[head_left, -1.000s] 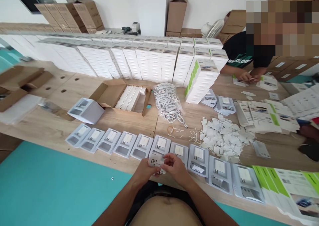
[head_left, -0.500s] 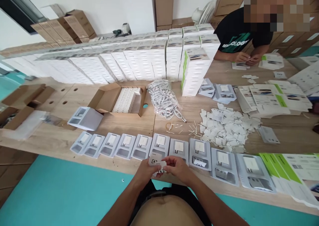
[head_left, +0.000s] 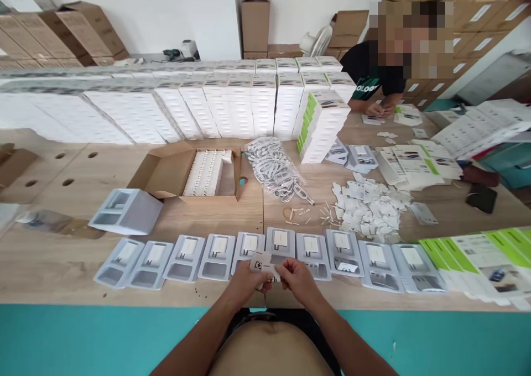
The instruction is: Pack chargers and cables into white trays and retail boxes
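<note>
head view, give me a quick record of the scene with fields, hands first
left hand: holds the left side of a small white card with a black mark
right hand: pinches the same card from the right
below the card: row of grey trays along the near edge of the wooden table
middle of table: open cardboard box, bag of white cables, pile of white cards
far side: white box stacks; another person at the table

A row of trays (head_left: 215, 250) lies just beyond the hands (head_left: 269, 279); an open box (head_left: 166, 171) sits farther behind, to their left.
</note>
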### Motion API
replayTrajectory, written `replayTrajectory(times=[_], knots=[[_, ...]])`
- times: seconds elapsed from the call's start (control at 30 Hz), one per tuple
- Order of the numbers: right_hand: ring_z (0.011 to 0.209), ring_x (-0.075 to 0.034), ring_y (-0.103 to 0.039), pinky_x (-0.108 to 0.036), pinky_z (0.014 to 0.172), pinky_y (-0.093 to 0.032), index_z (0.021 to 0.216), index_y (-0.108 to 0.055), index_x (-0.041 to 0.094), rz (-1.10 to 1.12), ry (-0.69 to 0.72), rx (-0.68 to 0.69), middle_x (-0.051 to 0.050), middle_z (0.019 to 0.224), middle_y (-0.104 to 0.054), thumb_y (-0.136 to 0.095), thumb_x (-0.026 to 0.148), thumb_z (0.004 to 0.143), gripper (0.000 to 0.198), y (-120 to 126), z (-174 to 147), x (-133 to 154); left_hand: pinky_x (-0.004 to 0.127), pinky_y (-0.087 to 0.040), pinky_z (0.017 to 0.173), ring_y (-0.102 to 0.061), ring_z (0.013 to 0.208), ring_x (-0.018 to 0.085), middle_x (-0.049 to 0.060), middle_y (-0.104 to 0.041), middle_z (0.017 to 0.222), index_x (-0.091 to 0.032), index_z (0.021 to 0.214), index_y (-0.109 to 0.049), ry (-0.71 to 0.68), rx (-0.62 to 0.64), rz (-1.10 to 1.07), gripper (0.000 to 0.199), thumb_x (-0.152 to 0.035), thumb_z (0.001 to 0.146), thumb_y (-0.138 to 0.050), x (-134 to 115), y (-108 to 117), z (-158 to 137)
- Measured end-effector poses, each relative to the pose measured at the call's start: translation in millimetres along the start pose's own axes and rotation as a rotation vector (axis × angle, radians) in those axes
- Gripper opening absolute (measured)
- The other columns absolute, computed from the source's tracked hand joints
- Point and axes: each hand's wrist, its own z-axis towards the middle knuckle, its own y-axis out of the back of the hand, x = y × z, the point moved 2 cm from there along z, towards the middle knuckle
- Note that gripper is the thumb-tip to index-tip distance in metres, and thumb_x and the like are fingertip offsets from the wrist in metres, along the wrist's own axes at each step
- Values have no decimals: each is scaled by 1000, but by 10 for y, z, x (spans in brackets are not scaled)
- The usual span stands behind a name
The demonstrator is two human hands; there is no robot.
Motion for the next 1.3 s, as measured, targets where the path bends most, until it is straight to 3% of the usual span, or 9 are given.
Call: replayTrajectory(times=[0.2, 0.33, 0.57, 0.73, 0.83, 0.97, 1.07, 1.17, 1.3], knots=[[45, -10, -51, -19, 38, -27, 77, -54, 19, 27, -7, 54, 4, 56, -59, -72, 47, 70, 34, 24, -45, 26, 23, -44, 45, -56, 48, 13, -1, -63, 54, -13, 75, -66, -19, 32, -30, 21, -20, 59, -78, 10, -54, 83], [43, -10, -51, -19, 38, -31, 74, -51, 20, 24, -13, 74, 6, 55, -57, -73, 42, 69, 31, 98, -66, 21, 26, -50, 53, -62, 56, 15, 4, -70, 68, -13, 85, -69, 12, 75, -69, 25, -24, 64, -75, 1, -96, 59], [59, -14, -61, -24, 57, -46, 74, -57, 19, -455, 66, 55, 2, 64, -64, -57, 34, 78, 15, 289, 75, -38, 25, -46, 48, -60, 52, 15, 2, -67, 60, -13, 76, -68, 56, -39, -89, 22, -22, 59, -78, 182, -92, 154], [63, -16, -64, -26, 62, -43, 77, -62, 18, -720, 18, -61, -1, 68, -67, -55, 25, 78, 10, 414, 397, -110, 23, -47, 51, -62, 56, 14, 5, -69, 65, -13, 83, -66, 100, -199, -197, 27, -38, 75, -68, 278, 99, 165], [79, -22, -65, -29, 69, -41, 78, -64, 19, -905, -7, -93, -5, 77, -70, -62, 19, 73, 5, 348, 503, -170, 28, -53, 60, -67, 63, 17, 9, -72, 73, -11, 89, -66, 121, -214, -263, 26, -34, 78, -66, 305, 190, 87], [88, -28, -65, -33, 74, -39, 91, -64, 17, -1084, -18, -97, -10, 83, -71, -65, 13, 72, 19, 189, 540, -195, 31, -56, 66, -70, 69, 20, 13, -74, 80, -9, 91, -65, 130, -253, -318, 24, -28, 77, -69, 336, 244, -3], [87, -28, -65, -33, 74, -38, 97, -61, 17, -1127, 8, -93, -10, 87, -71, -64, 8, 71, 28, 139, 537, -141, 31, -57, 66, -71, 72, 21, 14, -74, 83, -10, 93, -64, 129, -290, -365, 27, -25, 74, -74, 358, 265, -38], [85, -25, -64, -31, 72, -37, 89, -61, 17, -1098, 55, -95, -9, 90, -69, -64, 6, 69, 22, 123, 488, -37, 29, -57, 64, -71, 73, 21, 12, -74, 85, -12, 94, -64, 121, -337, -411, 33, -22, 67, -79, 375, 292, -63], [76, -18, -62, -26, 67, -38, 83, -60, 20, -928, 137, -58, -3, 82, -68, -60, 29, 82, 9, -20, 360, 92, 29, -56, 62, -69, 69, 20, 9, -74, 85, -13, 93, -65, 93, -366, -456, 40, -19, 59, -84, 383, 304, -88]])
